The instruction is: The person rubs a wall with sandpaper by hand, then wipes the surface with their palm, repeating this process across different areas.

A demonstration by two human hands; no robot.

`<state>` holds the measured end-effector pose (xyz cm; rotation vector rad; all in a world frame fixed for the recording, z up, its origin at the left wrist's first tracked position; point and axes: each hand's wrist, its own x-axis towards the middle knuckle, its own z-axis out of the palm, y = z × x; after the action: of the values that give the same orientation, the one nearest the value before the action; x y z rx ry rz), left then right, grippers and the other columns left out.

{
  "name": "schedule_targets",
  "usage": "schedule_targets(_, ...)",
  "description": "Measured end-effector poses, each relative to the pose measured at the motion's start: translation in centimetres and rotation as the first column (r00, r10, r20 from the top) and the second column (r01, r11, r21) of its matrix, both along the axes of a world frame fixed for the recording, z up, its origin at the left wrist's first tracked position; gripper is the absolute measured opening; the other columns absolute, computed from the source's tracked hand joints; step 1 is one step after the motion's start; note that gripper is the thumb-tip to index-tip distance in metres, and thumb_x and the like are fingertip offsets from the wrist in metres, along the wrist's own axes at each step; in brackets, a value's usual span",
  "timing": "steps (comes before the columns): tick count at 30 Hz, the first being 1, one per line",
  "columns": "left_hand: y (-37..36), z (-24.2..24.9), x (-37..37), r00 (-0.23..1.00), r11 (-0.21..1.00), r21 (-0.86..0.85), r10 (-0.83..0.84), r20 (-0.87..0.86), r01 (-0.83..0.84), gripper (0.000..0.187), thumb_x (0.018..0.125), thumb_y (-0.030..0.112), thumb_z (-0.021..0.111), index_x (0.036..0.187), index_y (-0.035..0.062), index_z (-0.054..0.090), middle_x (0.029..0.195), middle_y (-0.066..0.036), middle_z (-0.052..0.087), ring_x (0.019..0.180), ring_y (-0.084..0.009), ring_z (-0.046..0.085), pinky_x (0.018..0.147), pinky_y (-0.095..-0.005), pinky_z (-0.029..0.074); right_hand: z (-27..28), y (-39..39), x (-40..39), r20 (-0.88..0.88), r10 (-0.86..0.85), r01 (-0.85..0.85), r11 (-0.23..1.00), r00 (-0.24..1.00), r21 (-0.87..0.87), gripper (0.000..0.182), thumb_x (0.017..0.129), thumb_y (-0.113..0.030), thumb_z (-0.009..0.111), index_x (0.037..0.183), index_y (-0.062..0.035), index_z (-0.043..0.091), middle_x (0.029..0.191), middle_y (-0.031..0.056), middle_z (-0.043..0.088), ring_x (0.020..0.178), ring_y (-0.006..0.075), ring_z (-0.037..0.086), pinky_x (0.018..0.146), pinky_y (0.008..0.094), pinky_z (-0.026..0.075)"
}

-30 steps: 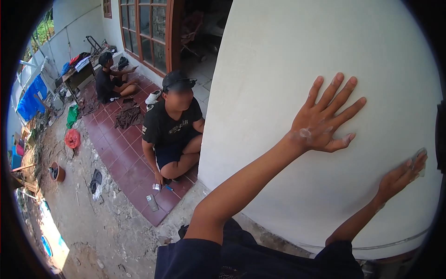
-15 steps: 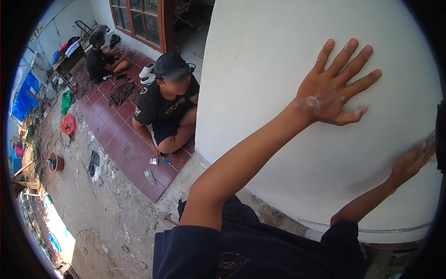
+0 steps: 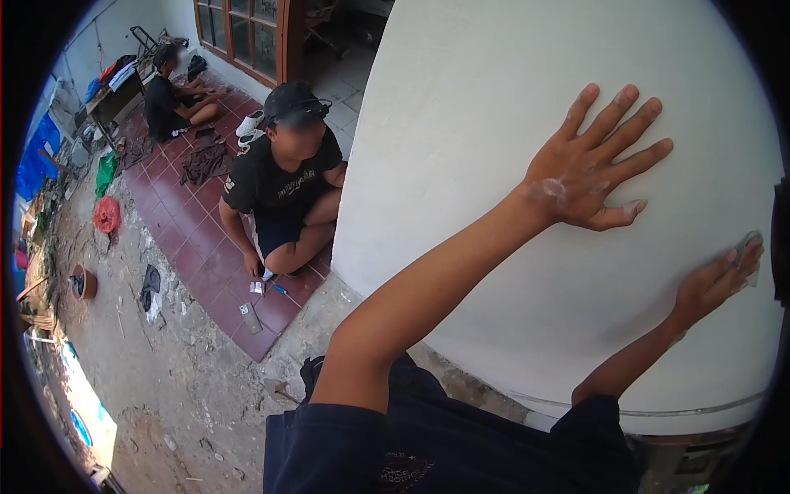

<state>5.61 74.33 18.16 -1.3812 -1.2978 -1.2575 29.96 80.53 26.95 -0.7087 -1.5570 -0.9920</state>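
My left hand (image 3: 591,171) lies flat on the white wall (image 3: 461,165) with its fingers spread. White powder marks its back, wrist and thumb tip. Lower and farther right, my right hand (image 3: 714,284) presses a thin grey piece (image 3: 752,240), which looks like sandpaper, against the same wall. The fingers cover much of that piece, so its full shape is hidden. Whitish dust shows on the right fingertips too.
A person (image 3: 284,177) sits cross-legged on red tiles (image 3: 197,239) beside the wall's edge; another person (image 3: 177,99) sits farther back. A phone (image 3: 250,318) lies near the tile edge. A brown pot (image 3: 83,282) stands on rough concrete.
The view has shifted slightly, and the surroundings sit farther left. My right hand is a little closer to my left, with more of the grey piece showing. My left hand stays flat on the wall.
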Motion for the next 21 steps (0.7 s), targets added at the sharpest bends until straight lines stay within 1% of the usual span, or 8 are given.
schedule_targets(3, 0.2, 0.1, 0.0, 0.999, 0.999, -0.017, -0.034, 0.017, 0.035, 0.066, 0.088, 0.062, 0.039, 0.146, 0.0305, 0.042, 0.159, -0.009, 0.023, 0.148, -0.0317, 0.014, 0.119, -0.0548, 0.000, 2.3, -0.7, -0.5, 0.011, 0.047, -0.046, 0.999, 0.999, -0.013, 0.051, 0.105, -0.038, 0.024, 0.146, -0.0120, 0.040, 0.153, 0.0118, 0.035, 0.145, 0.0371, 0.022, 0.117, 0.0562, 0.009)
schedule_targets(6, 0.2, 0.3, 0.0, 0.999, 0.999, -0.020, -0.044, 0.020, 0.044, 0.066, 0.088, 0.062, 0.039, 0.146, 0.0300, 0.043, 0.159, -0.009, 0.023, 0.148, -0.0319, 0.014, 0.118, -0.0551, 0.000, 0.6, -0.2, -0.7, 0.028, 0.109, -0.109, 0.994, 0.994, -0.018, 0.052, 0.105, -0.039, 0.023, 0.146, -0.0118, 0.040, 0.153, 0.0124, 0.035, 0.145, 0.0373, 0.020, 0.117, 0.0575, 0.008)
schedule_targets(8, 0.1, 0.3, 0.0, 1.000, 1.000, -0.004, 0.013, 0.002, -0.013, 0.066, 0.088, 0.062, 0.039, 0.146, 0.0299, 0.043, 0.159, -0.009, 0.023, 0.148, -0.0321, 0.013, 0.118, -0.0554, 0.000, -1.8, 0.1, -0.4, 0.011, 0.034, -0.033, 0.999, 0.999, -0.033, 0.051, 0.106, -0.037, 0.023, 0.146, -0.0106, 0.040, 0.153, 0.0131, 0.035, 0.145, 0.0374, 0.021, 0.117, 0.0567, 0.009)
schedule_targets(10, 0.0, 0.2, -0.5, 0.998, 0.998, 0.008, 0.062, -0.013, -0.062, 0.066, 0.088, 0.062, 0.039, 0.146, 0.0298, 0.043, 0.159, -0.009, 0.023, 0.148, -0.0324, 0.013, 0.118, -0.0556, 0.000, -1.3, 0.6, -0.6, 0.022, 0.052, -0.051, 0.998, 0.998, -0.035, 0.052, 0.106, -0.038, 0.023, 0.147, -0.0110, 0.039, 0.154, 0.0131, 0.034, 0.146, 0.0373, 0.020, 0.117, 0.0568, 0.008)
schedule_targets(14, 0.1, 0.1, -0.1, 1.000, 1.000, -0.011, -0.018, 0.010, 0.019, 0.066, 0.089, 0.061, 0.039, 0.146, 0.0299, 0.041, 0.159, -0.010, 0.023, 0.148, -0.0317, 0.012, 0.119, -0.0552, 0.000, 1.4, -0.8, -1.3, 0.027, 0.046, -0.045, 0.998, 0.999, -0.036, 0.053, 0.105, -0.039, 0.023, 0.149, -0.0121, 0.036, 0.156, 0.0128, 0.030, 0.147, 0.0371, 0.017, 0.117, 0.0577, 0.007)
schedule_targets(18, -0.1, 0.3, -0.3, 1.000, 1.000, 0.004, -0.020, 0.006, 0.020, 0.064, 0.089, 0.060, 0.039, 0.145, 0.0297, 0.043, 0.159, -0.010, 0.023, 0.148, -0.0320, 0.012, 0.118, -0.0560, 0.000, -1.9, -0.3, -0.5, 0.010, 0.074, -0.073, 0.995, 0.997, -0.066, 0.053, 0.105, -0.040, 0.023, 0.148, -0.0127, 0.037, 0.155, 0.0131, 0.032, 0.146, 0.0378, 0.019, 0.117, 0.0569, 0.007)
schedule_targets(20, 0.0, 0.5, -0.7, 1.000, 1.000, 0.012, -0.008, -0.002, 0.008, 0.064, 0.089, 0.059, 0.040, 0.145, 0.0295, 0.044, 0.159, -0.010, 0.023, 0.148, -0.0324, 0.013, 0.118, -0.0562, 0.001, -2.7, 0.0, -0.3, 0.023, 0.025, -0.024, 0.998, 0.999, -0.059, 0.052, 0.105, -0.040, 0.024, 0.148, -0.0126, 0.037, 0.154, 0.0132, 0.034, 0.146, 0.0368, 0.020, 0.117, 0.0562, 0.007)
schedule_targets(21, 0.0, 0.4, -0.4, 1.000, 1.000, 0.017, -0.019, -0.005, 0.019, 0.063, 0.088, 0.059, 0.041, 0.144, 0.0294, 0.045, 0.159, -0.010, 0.023, 0.148, -0.0328, 0.013, 0.118, -0.0564, 0.001, -1.9, -0.2, -0.5, 0.020, 0.018, -0.016, 0.997, 1.000, -0.074, 0.052, 0.105, -0.040, 0.024, 0.148, -0.0126, 0.037, 0.154, 0.0132, 0.034, 0.146, 0.0368, 0.020, 0.117, 0.0562, 0.007)
